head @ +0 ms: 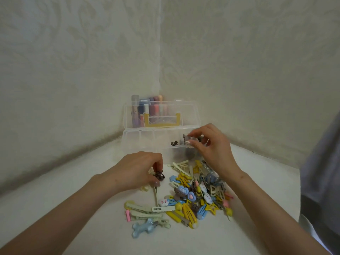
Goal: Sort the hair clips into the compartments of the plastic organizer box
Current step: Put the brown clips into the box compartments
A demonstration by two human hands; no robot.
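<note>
Head view. Clear plastic organizer box at 12 o'clock, lid raised. Right hand pinches a toothed grey claw clip over the box's right end. Left hand pinches a small dark claw clip. Glossy pile of clips at 6 o'clock on the white worktop.

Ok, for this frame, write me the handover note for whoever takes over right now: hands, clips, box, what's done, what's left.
Left hand: pinches a small brown claw clip at the left edge of the pile.
Right hand: pinches a small grey claw clip over the right part of the organizer box.
Box: open, lid standing up behind it; one dark clip already lies in a compartment.
Done: barely begun.
Left: place both held clips, then sort the pile of clips on the table.
</note>
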